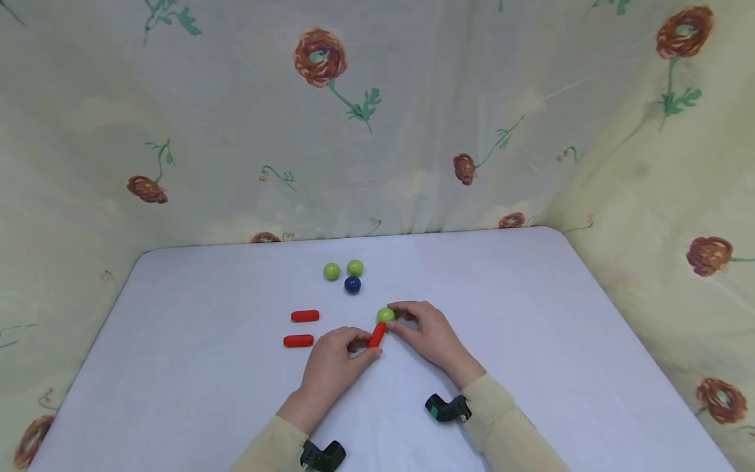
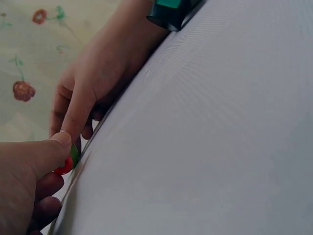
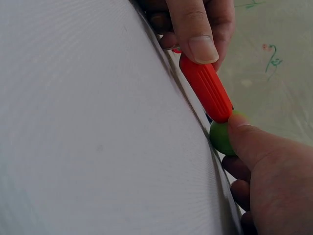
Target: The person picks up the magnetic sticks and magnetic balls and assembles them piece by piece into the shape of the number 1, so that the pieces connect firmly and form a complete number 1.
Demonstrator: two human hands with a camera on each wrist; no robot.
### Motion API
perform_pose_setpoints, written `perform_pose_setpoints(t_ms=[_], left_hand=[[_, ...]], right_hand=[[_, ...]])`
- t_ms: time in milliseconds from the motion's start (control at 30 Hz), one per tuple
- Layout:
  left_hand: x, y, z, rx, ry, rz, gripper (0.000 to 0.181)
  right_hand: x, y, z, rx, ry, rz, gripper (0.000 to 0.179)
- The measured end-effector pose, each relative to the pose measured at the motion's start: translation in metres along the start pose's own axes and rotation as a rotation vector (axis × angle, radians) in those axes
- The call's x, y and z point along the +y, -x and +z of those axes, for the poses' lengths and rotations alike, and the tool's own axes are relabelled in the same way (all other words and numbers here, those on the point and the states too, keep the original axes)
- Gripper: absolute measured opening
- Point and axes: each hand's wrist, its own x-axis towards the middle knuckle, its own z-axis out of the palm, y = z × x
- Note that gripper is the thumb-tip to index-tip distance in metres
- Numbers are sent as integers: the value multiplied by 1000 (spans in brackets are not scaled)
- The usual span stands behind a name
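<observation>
My left hand pinches one end of a short red ribbed rod between thumb and fingers. With thumb and fingertips my right hand holds a shiny green ball. The rod's far end meets the ball in the head view; whether the two are joined I cannot tell. In the right wrist view the grooved rod slants down to the ball, partly covered by the right thumb. The left wrist view shows only a bit of red and green between the hands.
Two more red rods lie to the left of my hands. Beyond them sit two green balls and a dark blue ball. All are on a white table with flowered cloth around it.
</observation>
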Motion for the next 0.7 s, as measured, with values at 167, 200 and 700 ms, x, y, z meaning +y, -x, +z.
perform_pose_setpoints(t_ms=[167,200,700], left_hand=[[4,1,-8,-46,-14,-19,31],[5,1,-11,-54,-16,-25,32],[-30,-54,-81,-84,-42,-228,42]], right_hand=[[1,0,0,9,-12,-5,38],[1,1,0,10,-13,-4,38],[1,1,-1,-12,-18,6,38]])
